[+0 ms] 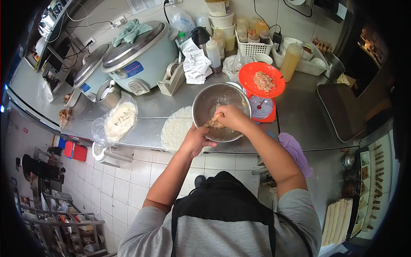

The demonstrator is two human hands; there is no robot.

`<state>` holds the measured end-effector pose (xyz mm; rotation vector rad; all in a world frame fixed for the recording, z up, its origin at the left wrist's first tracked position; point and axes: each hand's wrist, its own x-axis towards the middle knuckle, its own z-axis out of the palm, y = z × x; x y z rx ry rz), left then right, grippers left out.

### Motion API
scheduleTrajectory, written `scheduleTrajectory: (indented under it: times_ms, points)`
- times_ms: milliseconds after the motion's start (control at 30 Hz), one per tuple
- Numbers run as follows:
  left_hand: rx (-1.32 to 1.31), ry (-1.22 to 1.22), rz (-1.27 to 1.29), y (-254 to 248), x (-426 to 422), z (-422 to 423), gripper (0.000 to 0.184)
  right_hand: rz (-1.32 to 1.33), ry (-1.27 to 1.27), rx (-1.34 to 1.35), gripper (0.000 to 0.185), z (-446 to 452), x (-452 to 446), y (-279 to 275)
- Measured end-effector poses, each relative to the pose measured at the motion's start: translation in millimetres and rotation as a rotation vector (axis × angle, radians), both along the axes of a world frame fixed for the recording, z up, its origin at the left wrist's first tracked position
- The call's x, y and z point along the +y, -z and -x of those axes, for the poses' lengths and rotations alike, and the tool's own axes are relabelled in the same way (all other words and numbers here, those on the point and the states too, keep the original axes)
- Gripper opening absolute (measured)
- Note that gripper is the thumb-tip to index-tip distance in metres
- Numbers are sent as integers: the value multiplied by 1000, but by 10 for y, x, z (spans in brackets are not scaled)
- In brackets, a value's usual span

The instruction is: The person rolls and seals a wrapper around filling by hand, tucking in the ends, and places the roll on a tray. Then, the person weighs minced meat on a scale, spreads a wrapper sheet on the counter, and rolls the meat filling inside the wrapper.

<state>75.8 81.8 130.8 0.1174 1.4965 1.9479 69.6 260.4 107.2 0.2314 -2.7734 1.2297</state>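
A steel mixing bowl (207, 99) is over the counter's front edge, tilted toward me. My left hand (197, 140) grips the bowl's near left rim, thumb against the side and fingers underneath. Inside the bowl, my right hand (230, 117) has its fingers closed on pale pink raw minced meat (215, 123); smears of it cling to the metal. Beyond the bowl, a kitchen scale (262, 112) carries an orange-red tray (247, 75) with a mound of similar meat (264, 81). Left of the bowl lies a flat white round sheet (174, 126), partly hidden by my left hand and the bowl.
A plastic bag with a white doughy mass (120, 121) lies at the counter's left. Behind stand a rice cooker (141, 60), a tape dispenser (171, 80), squeeze bottles (212, 55) and a white basket (252, 49). A purple cloth (294, 152) hangs at the front edge.
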Motion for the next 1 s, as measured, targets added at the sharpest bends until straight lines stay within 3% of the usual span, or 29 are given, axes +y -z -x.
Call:
scheduleTrajectory:
  times_ms: [367, 400, 467, 533, 600, 700, 800, 900, 1000]
  points:
    - [-42, 17, -79, 71, 47, 144, 40, 625, 68, -190, 20, -14, 235, -547]
    - [-41, 6, -81, 91, 29, 178, 39, 744, 59, -161, 19, -13, 309, -640]
    - [-46, -21, -82, 143, -48, 255, 38, 727, 228, -37, 18, -10, 513, -894]
    - [-56, -77, -66, 227, -195, 387, 37, 626, 272, 117, 18, 107, 879, -893]
    - [-73, -128, -60, 305, -373, 544, 37, 228, 396, 242, 23, 238, 1272, -698]
    - [-125, -282, -78, 530, -686, 880, 35, -216, 526, 110, 34, 428, 1626, -336]
    - [-152, -420, -73, 693, -998, 1201, 35, -548, 587, 557, 39, 503, 1626, -77]
    - [-149, -492, -67, 854, -1310, 1500, 34, -478, 539, 245, 38, 550, 1556, -93]
    - [-252, -545, -67, 933, -1511, 1668, 33, -584, 431, 130, 36, 436, 1422, -266]
